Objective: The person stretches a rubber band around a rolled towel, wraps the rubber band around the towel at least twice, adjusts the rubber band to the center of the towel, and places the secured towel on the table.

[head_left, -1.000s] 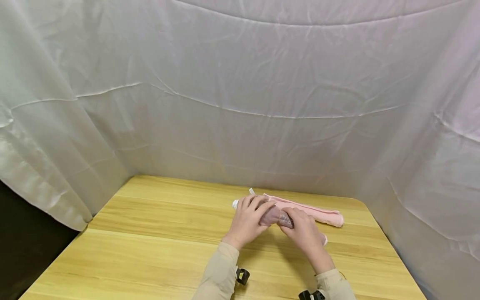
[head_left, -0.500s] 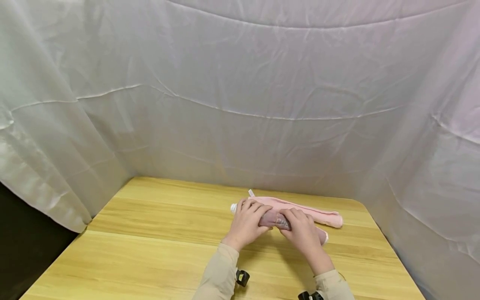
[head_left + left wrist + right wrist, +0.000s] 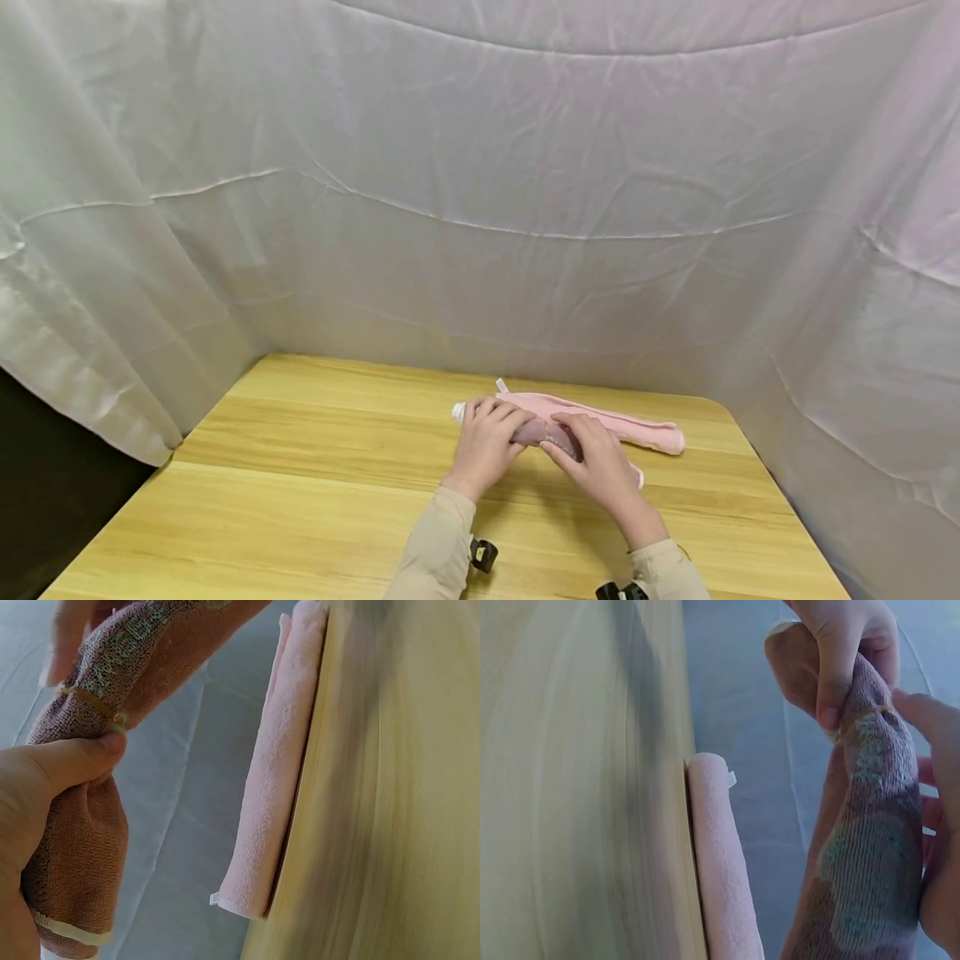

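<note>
A mauve rolled towel with a pale green pattern is held up over the table, bent near its middle. My left hand grips its left part, thumb in front, just beside a thin orange-brown elastic band that pinches the roll in. On the other side, my right hand holds the roll's right part, its thumb tip close to the band in the right wrist view. White edging shows at both ends of the roll. Behind it, a pink rolled towel with a small white tag lies on the table.
The wooden table has a rounded far right corner. Pale grey fabric hangs behind and on both sides. Each forearm wears a black wrist device.
The mauve roll and my left hand have shifted slightly left. My right fingers and thumb have moved closer to the band at the roll's middle. The pink towel lies as before.
</note>
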{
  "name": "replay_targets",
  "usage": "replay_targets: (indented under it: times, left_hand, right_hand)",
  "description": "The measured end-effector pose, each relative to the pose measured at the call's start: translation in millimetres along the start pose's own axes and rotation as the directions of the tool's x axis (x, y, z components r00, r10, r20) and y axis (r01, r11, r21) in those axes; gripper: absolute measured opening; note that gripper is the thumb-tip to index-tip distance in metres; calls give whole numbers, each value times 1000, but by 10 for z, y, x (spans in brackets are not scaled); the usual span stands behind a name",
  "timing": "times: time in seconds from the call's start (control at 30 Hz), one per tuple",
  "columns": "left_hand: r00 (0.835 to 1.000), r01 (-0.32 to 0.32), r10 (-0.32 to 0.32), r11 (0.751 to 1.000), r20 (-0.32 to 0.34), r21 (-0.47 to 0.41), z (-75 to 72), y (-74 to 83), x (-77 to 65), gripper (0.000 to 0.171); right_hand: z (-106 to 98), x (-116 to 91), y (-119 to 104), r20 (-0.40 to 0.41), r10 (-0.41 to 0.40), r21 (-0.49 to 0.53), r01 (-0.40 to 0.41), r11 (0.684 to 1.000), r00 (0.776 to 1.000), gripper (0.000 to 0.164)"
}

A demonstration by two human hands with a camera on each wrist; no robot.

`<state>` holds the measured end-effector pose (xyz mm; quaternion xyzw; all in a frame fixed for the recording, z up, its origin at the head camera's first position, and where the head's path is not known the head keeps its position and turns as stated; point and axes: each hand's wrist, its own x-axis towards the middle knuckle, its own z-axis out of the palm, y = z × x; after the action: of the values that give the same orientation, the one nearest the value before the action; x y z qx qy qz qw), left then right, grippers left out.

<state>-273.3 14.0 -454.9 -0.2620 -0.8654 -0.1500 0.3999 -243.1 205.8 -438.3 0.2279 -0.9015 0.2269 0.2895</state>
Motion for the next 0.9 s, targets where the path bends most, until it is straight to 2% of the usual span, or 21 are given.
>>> replay_targets:
  times: [0.2,0.43,0.53,0.7,0.9]
  left_hand:
    - [998,-57,57,998,-41,-10,7,25,9,31]
    - [988,-81,75,996,-133,-37,24,30,21,26]
    - [984,-83,74,995,-160,-49,27,25,25,27]
    - [986,-55,45,997,-161,-59,23,20,18,25]
    - [991,-15,8,998,-130,-56,16,11,-5,25]
  right_hand:
    - [17,13,-18,-26,-3,11,4,1000,1000,34]
    - [11,30,-48,-51,-33,42,36,998,998,28]
    - [17,37,-46,-87,-80,66,86,994,993,30]
    - [40,48,-38,-161,-151,95,168,981,975,27]
    - [68,42,-39,-171,-128,43,137,990,977,22]
